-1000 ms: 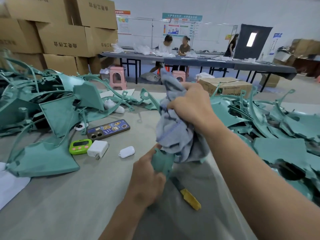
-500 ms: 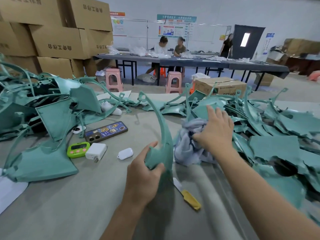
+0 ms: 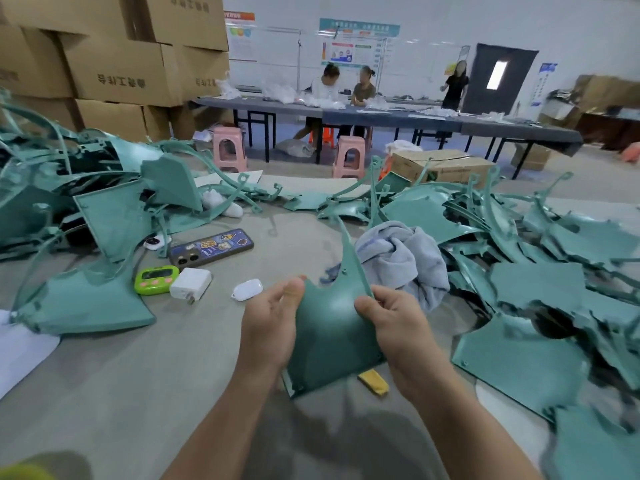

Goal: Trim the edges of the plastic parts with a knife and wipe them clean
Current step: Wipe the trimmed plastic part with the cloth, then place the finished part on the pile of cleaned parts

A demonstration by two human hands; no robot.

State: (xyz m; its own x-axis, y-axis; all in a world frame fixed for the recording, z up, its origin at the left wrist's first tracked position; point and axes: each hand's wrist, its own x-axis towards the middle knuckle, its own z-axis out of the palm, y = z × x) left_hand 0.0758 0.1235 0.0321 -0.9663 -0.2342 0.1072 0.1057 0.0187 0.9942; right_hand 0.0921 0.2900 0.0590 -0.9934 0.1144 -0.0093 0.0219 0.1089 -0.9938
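- You work at a matte grey table (image 3: 138, 375) in a large workshop. Cardboard boxes (image 3: 117, 71) are stacked back left, and people sit at a long dark bench (image 3: 381, 116) behind two pink stools (image 3: 228, 147).
- Your left hand (image 3: 273, 323) grips the left edge of the teal plastic part (image 3: 329, 327), thumb up by its top corner.
- Your right hand (image 3: 398, 327) pinches the right edge, fingers curled round it.
- The part sits between both hands, lifted off the table, with its thin curved arm pointing up and away.
- It is a smooth, slightly glossy, fan-shaped panel with a scooped notch on top.
- The crumpled grey cloth (image 3: 401, 258) lies just beyond your right hand.
- The knife (image 3: 374, 382) shows only its yellow handle, below the part's lower edge. The blade is hidden.
- Heaps of the same teal parts lie left (image 3: 69, 202) and right (image 3: 536, 271).
- A phone (image 3: 211, 247), green timer (image 3: 156, 279) and white charger (image 3: 190, 284) lie left of your hands.
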